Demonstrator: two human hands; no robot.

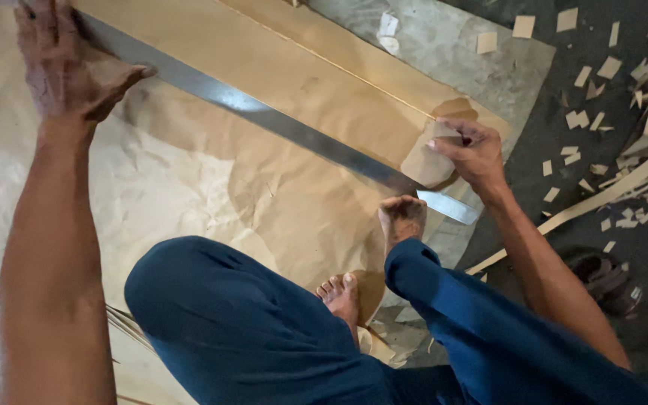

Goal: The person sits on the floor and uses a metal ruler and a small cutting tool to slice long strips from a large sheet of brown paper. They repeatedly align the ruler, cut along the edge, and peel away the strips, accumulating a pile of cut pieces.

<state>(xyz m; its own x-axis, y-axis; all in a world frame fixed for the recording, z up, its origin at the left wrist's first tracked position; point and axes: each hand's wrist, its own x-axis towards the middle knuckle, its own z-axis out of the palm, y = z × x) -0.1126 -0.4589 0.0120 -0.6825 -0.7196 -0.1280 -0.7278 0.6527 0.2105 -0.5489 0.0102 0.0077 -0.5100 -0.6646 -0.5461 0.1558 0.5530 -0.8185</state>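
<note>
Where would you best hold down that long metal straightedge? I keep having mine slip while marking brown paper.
Press flat from above near both ends. The metal straightedge lies flat and diagonal across the brown paper, too thin to pinch. Here the left hand spreads over the far end and a foot pins the near end, while the right hand stays beside its edge.

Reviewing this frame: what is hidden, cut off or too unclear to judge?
Head view:
- Left hand: fingertips cut off by the top edge.
- Metal ruler: upper end hidden under the left hand; a foot covers part near the lower end.
- Right hand: holds a tan piece; any blade cannot be made out.
- Brown paper: runs past the left edge.
</note>
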